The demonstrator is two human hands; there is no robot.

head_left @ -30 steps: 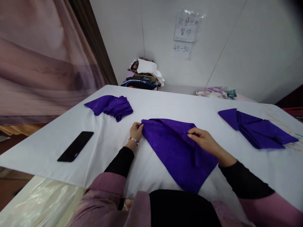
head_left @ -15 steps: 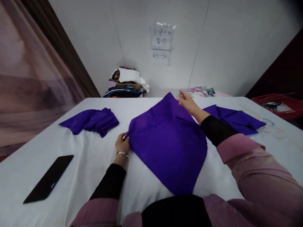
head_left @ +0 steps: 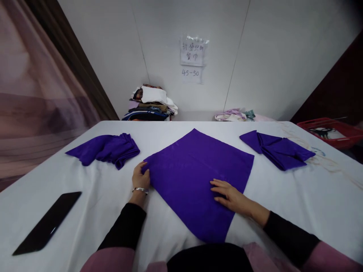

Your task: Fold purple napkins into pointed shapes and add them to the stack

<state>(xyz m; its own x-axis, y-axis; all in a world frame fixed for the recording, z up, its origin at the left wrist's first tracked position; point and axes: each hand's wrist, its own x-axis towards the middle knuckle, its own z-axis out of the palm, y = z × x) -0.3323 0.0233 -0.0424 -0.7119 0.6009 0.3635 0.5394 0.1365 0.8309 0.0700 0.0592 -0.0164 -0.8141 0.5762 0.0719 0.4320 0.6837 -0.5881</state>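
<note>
A purple cloth napkin lies spread out on the white table in front of me, turned so its corners point away, sideways and toward me. At its left corner my left hand pinches the edge, thumb on top. My right hand rests on the napkin's right half, fingers stretched out and slightly apart, palm down. The near corner reaches close to my body at the table's front.
Bunched purple cloth lies to the left and a folded purple cloth to the right. A dark flat slab sits at front left. Piled clothes stand behind the white table; a red basket is beyond its right edge.
The napkin's far part, raised before, now lies flat. My right hand has come down and toward me from the far corner onto the cloth. My left hand stays at the left corner.
</note>
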